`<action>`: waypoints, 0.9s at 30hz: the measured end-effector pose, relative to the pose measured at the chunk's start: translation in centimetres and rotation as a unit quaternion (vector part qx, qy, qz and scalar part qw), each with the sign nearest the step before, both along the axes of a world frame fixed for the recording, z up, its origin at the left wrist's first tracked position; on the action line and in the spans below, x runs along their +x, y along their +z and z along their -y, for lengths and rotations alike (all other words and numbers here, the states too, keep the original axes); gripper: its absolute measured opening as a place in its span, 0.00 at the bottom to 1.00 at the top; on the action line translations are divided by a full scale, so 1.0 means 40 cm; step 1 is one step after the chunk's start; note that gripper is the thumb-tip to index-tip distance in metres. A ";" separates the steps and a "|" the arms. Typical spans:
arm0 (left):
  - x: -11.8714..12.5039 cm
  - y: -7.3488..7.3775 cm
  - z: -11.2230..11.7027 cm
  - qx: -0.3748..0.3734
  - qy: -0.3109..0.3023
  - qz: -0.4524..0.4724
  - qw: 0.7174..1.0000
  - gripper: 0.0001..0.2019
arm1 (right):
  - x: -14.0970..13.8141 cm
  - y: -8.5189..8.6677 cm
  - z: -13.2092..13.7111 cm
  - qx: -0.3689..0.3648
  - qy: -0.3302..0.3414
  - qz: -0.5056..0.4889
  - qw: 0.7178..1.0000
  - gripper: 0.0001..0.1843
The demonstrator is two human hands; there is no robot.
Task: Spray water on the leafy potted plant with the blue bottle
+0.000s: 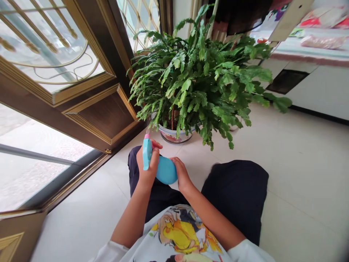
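A light blue spray bottle with a pink nozzle lies tilted between my hands, over my lap. My left hand is wrapped round its neck and trigger head, and the nozzle points away from me toward the plant. Cupped against the rounded base is my right hand, its fingers partly hidden behind the bottle. Just beyond my hands stands a bushy green potted plant with flat, segmented, drooping stems. Its patterned pot sits on the floor, mostly covered by foliage. Whether any spray leaves the nozzle, I cannot tell.
At left stands a brown door with gold trim and glass, with a door sill along the floor. Pale floor tiles spread to the right. A white counter with wrapped goods is at the back right. My dark-trousered knees flank the hands.
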State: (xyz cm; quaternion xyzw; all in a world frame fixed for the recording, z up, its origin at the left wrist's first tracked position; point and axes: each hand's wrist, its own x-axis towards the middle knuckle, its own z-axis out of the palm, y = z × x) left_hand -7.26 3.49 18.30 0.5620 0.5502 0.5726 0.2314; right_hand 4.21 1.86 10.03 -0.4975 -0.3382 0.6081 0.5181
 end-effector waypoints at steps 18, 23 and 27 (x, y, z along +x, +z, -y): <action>-0.033 -0.042 -0.045 -0.065 0.066 0.073 0.993 0.09 | -0.018 -0.037 -0.078 0.018 0.060 0.077 0.995 0.15; -0.044 -0.052 -0.053 -0.096 0.062 0.104 0.988 0.09 | -0.033 -0.061 -0.078 -0.006 0.054 0.070 0.996 0.15; -0.038 -0.078 -0.059 -0.085 0.046 0.106 0.990 0.06 | -0.025 -0.081 -0.073 -0.011 0.046 0.081 0.996 0.15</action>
